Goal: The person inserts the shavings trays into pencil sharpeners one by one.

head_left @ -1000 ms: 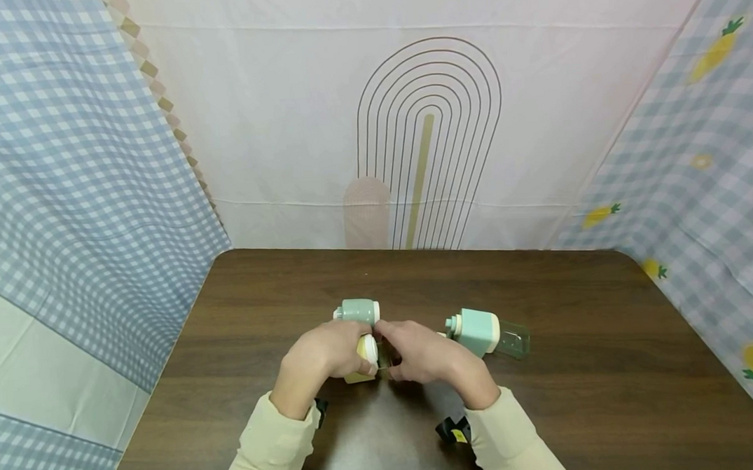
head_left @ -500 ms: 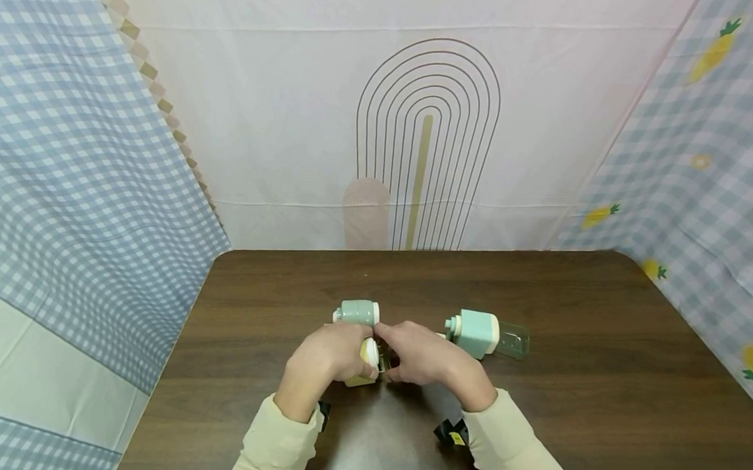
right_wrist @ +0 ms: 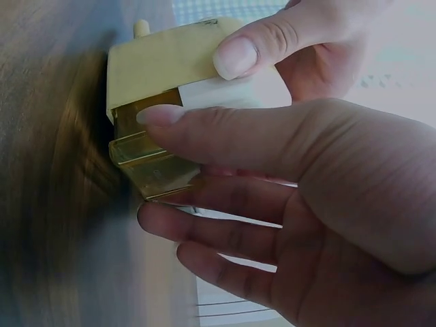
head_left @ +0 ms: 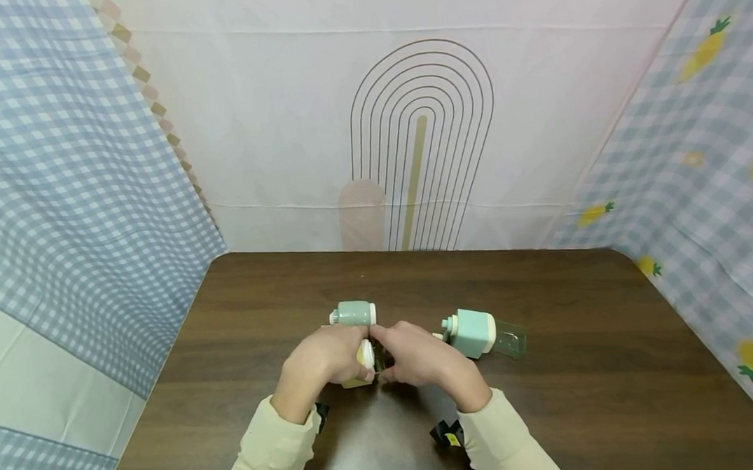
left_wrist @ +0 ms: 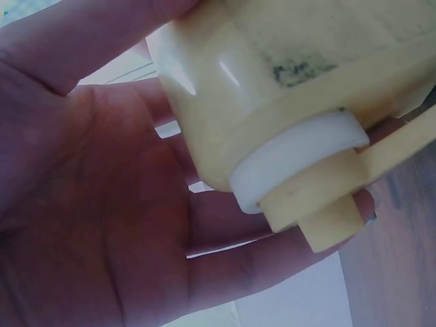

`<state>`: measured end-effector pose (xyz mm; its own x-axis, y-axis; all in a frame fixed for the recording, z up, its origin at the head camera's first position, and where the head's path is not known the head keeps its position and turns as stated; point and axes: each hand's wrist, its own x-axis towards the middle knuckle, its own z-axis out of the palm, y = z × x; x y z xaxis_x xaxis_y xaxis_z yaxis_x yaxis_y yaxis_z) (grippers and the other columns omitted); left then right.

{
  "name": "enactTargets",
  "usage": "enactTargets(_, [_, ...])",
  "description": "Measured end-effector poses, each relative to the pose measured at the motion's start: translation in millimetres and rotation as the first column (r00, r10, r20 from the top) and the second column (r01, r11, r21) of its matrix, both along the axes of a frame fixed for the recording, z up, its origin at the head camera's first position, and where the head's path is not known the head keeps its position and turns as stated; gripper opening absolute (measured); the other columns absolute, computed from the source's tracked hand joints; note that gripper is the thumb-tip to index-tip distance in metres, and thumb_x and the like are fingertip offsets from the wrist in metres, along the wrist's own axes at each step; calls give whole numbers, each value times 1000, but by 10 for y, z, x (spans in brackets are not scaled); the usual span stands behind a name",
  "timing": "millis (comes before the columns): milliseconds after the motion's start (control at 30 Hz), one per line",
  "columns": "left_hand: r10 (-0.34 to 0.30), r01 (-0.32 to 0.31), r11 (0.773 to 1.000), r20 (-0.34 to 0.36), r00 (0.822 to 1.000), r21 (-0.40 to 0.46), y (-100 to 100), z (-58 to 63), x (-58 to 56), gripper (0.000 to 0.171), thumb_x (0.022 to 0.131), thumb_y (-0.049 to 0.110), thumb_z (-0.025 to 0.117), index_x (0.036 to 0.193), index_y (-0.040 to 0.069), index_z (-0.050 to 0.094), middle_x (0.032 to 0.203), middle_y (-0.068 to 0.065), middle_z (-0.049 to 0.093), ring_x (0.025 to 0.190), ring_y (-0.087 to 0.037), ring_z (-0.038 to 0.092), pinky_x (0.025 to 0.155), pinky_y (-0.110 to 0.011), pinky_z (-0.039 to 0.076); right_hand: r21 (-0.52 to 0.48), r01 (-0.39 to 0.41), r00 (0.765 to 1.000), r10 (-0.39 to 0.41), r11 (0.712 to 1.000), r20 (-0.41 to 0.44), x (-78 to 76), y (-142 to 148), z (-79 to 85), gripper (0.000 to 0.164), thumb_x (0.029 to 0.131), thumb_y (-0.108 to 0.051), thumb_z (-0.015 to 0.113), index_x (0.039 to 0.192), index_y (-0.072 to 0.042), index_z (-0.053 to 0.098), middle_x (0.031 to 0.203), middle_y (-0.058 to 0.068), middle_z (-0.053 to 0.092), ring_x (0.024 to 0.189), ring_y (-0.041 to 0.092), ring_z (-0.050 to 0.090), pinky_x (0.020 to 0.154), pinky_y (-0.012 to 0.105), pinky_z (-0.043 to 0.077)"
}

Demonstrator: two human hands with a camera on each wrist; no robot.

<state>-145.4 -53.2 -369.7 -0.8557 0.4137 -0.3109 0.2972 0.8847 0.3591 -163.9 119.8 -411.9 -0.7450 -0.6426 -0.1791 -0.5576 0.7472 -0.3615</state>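
My left hand (head_left: 328, 356) grips the body of a pale yellow hand-crank pencil sharpener (right_wrist: 157, 61) low over the table. Its white collar (left_wrist: 300, 157) and yellow crank (left_wrist: 334, 180) face the palm in the left wrist view. With thumb and fingers, my right hand (head_left: 420, 356) pinches a clear amber shavings drawer (right_wrist: 160, 170) at the sharpener's other end. That drawer sticks partly out of the body in the right wrist view. From the head, both hands hide most of the sharpener.
A mint-green crank sharpener (head_left: 472, 332) lies to the right of my right hand, its clear drawer (head_left: 510, 340) pulled out. Just beyond my left hand lies a grey-green cylindrical object (head_left: 355, 313) with white ends. The brown wooden table (head_left: 580, 408) meets hanging cloths at its edges.
The right hand has come slightly closer to the left, narrowing the gap at the drawer. The whole head view has shifted a little; the other objects lie as before.
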Motion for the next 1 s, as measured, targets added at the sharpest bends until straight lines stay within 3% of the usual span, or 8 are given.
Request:
enactTargets(300, [19,-19,1000,28,999,14,-33,-2,-18,38,79,30,89,101,13,62,85,0,62,78,-21,58,75,-41,52,-34,-21,1000,20,999,-16,8,-52,-29,43,84,-27,86,114,-14,57,71,-8,59,57,7,52,56,24,46])
enactTargets(467, [28,-29,1000,42,999,6,-33,-5,-21,37,80,31,88,99,12,63,84,0,62,77,-21,58,74,-40,51,-44,-31,999,29,999,-40,21,-73,-34,42,84,-30,86,111,-15,57,78,-2,66,61,6,56,58,25,49])
enactTargets(1000, [25,-24,1000,15,1000,-16,-4,-1,-19,41,78,36,89,97,11,63,84,-1,61,77,-22,57,75,-42,52,-53,-26,999,23,998,-48,34,-91,-55,37,86,-28,83,107,-15,56,77,1,66,59,7,52,56,24,45])
